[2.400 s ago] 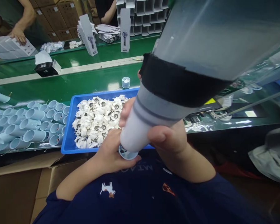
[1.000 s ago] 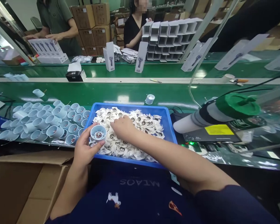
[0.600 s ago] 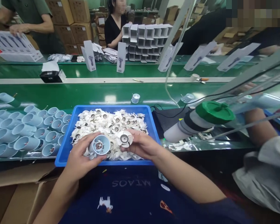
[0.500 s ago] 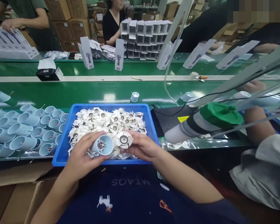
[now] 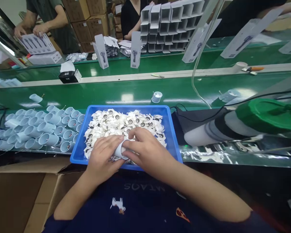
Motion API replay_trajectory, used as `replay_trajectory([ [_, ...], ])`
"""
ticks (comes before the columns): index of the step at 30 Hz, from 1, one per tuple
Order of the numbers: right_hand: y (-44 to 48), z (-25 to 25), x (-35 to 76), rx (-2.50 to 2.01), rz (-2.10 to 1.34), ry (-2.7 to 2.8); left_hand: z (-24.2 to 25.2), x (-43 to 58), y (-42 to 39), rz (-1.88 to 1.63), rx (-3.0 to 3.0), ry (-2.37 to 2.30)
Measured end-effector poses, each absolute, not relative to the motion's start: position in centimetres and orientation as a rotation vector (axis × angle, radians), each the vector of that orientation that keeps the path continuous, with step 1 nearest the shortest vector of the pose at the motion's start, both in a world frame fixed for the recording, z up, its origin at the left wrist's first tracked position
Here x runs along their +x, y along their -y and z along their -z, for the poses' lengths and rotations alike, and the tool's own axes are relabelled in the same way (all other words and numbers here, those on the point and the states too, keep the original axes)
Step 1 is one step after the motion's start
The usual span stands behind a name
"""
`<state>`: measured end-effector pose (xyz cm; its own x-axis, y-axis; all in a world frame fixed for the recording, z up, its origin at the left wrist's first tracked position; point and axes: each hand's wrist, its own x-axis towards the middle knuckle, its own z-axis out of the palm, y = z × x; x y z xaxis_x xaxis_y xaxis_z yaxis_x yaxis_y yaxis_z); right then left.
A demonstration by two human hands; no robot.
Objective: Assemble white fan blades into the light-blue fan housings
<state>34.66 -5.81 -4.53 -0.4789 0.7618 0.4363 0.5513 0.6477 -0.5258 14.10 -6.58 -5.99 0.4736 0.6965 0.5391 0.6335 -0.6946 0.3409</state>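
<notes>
My left hand (image 5: 100, 158) is wrapped around a light-blue cylindrical housing (image 5: 118, 151), its open end tilted toward the right. At that mouth, my right hand (image 5: 147, 149) has its fingers pinched together on a white fan wheel, which is mostly hidden by the fingers and the housing's rim. Both hands are over the near part of a blue tray (image 5: 175, 139), which holds a heap of white fan wheels (image 5: 104, 121) with dark ring centres.
Many light-blue housings (image 5: 48, 139) lie grouped left of the tray. One housing (image 5: 156, 96) stands on the green conveyor (image 5: 102, 94). A green-lidded bottle (image 5: 208, 131) lies to the right, near cables. Across the belt, people handle white boxes (image 5: 135, 50). An open carton (image 5: 48, 194) sits lower left.
My right hand has brought the fan wheel left to the housing's open end. The housing has turned so its mouth faces right. The head view has shifted left.
</notes>
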Motion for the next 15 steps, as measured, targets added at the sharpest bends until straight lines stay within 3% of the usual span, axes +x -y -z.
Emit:
replay_trajectory([
  [4, 4.7, 4.6, 35.1, -1.032, -0.497, 2.171, 6.5, 14.9, 6.2, -1.161, 2.568, -1.238],
  [9, 6.1, 4.1, 37.6, -1.045, -0.449, 2.088, 6.5, 15.1, 4.5, -1.084, 2.561, -1.163],
  [15, 7.2, 4.6, 39.5, -1.072, -0.098, 2.099, 4.9, 15.5, 2.4, -0.983, 2.684, -0.986],
])
